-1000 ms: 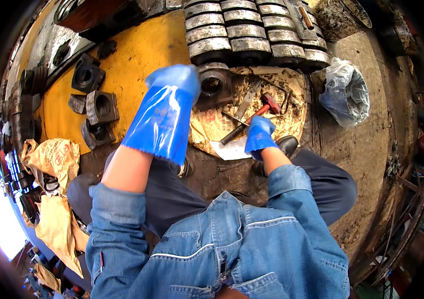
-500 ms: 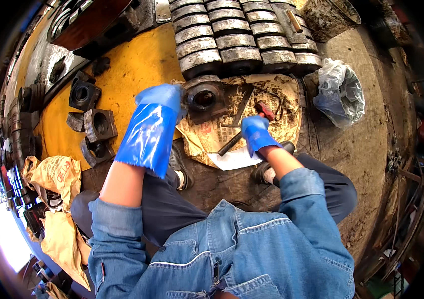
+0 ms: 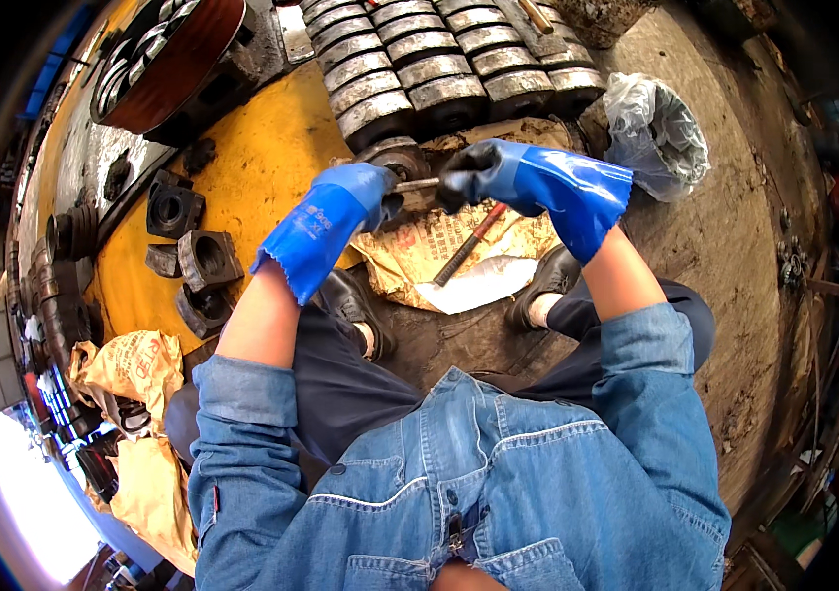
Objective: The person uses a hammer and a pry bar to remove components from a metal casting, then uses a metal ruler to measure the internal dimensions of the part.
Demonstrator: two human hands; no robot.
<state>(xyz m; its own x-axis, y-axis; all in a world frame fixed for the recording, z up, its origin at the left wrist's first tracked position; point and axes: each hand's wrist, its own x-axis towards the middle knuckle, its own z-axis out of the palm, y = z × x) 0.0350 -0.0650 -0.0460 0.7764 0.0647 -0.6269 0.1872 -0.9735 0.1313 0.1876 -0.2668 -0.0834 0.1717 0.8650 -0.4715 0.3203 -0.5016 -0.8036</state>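
Observation:
Both my hands wear blue rubber gloves with dark-stained palms and are raised over a paper sack [image 3: 395, 258] on the floor. A short, narrow metal bar [image 3: 418, 184] spans the gap between them. My left hand [image 3: 360, 193] closes on its left end, while my right hand [image 3: 486, 175] has curled fingers at its right end. Just behind the bar sits a dark round-bored metal block [image 3: 395, 156], partly hidden by the gloves. A hammer [image 3: 469, 246] with a dark grip and red upper part lies on the sack below my right hand; its head is hidden.
Stacked rows of curved metal pieces [image 3: 439, 87] stand ahead. Several bored blocks [image 3: 207, 258] lie on the yellow sheet [image 3: 276, 128] at left. A plastic-lined bin [image 3: 651, 133] is at right. Crumpled paper bags [image 3: 148, 369] lie near left; my shoes [image 3: 549, 281] flank the sack.
My right hand has let go of the hammer, now lying on the sack, and moved up and left toward my left hand. The metal bar now shows between both hands.

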